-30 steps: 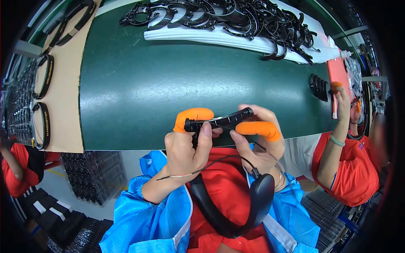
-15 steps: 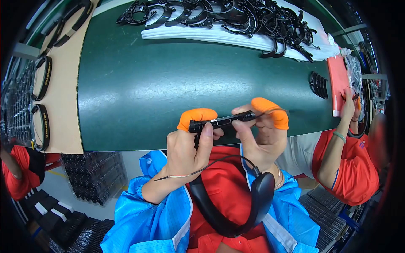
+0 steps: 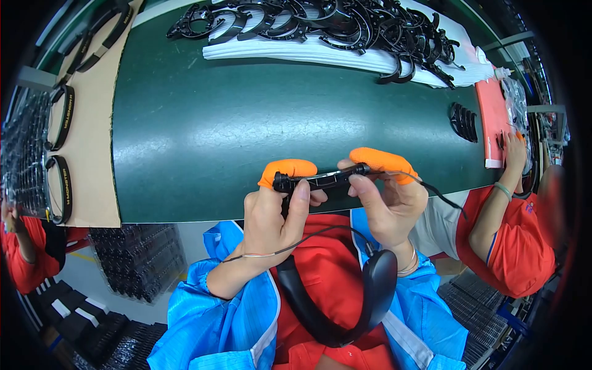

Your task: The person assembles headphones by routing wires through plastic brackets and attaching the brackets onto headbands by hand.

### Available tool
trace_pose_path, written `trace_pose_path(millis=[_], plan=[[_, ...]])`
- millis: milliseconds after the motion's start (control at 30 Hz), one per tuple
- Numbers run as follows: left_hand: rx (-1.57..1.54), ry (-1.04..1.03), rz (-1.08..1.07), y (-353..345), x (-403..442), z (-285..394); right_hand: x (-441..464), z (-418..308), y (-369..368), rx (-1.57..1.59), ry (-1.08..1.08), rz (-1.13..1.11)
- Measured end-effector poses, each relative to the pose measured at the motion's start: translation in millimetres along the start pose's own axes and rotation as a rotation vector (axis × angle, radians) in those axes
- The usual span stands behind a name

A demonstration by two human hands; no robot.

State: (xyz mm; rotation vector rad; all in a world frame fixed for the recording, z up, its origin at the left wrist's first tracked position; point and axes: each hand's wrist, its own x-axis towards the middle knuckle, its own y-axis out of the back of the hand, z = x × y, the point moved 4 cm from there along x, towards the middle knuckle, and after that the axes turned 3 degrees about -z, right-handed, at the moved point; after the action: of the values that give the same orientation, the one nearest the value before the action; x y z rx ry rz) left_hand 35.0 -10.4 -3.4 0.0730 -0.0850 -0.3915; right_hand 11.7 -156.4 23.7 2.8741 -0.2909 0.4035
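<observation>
Slim black part, held roughly level and slightly higher at its right end: it is spanning the gap between the two hands, above the near edge of the green surface. The left hand is pinching its left end between thumb and covered index finger; the right hand is pinching the opposite end likewise, the other fingers bending loosely. Orange finger covers are padding both grips. From the right end a thin wire is running out past the right hand into a dark cable. By its look, the part is probably behaving as light, stiff plastic, its glossy faces perhaps slipping under bare skin; the wire is seeming the fragile member. The solid ends are offering the sound hold, clear of the wire. Nearer the body, a black headset is hanging before the chest, its lead crossing the left wrist. Beyond, black curved frames are lying heaped on white sheets; nested black pieces are sitting beside a red pad. At left, printed headbands are resting on cardboard. At right, a co-worker's hand is reaching over the pad.
</observation>
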Motion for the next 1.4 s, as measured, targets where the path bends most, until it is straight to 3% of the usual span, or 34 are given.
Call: trace_pose_path(millis=[133,200,267,400,567,733,1200,1400], plan=[[-0.022,0.118,-0.105,-1,0,-2,3,3,4,-0.032,0.008,-0.056],[-0.087,0.064,0.019,-2,1,0,3,4,4,-0.080,0.012,-0.044],[0.234,-0.213,0.142,6,8,17,4,2,3,-0.068,-0.004,-0.059],[0.592,-0.441,-0.004,7,23,51,8,-2,0,-0.082,0.065,-0.137],[0.526,-0.510,-0.006,2,30,54,11,-4,0,-0.035,0.054,-0.154],[0.327,-0.347,0.010,9,19,43,11,-1,1,-0.050,0.008,-0.208],[0.398,-0.514,0.105,3,19,41,9,-6,-4,-0.139,0.130,-0.140],[0.395,-0.595,0.263,1,17,34,7,-4,-9,-0.148,0.149,-0.066]])
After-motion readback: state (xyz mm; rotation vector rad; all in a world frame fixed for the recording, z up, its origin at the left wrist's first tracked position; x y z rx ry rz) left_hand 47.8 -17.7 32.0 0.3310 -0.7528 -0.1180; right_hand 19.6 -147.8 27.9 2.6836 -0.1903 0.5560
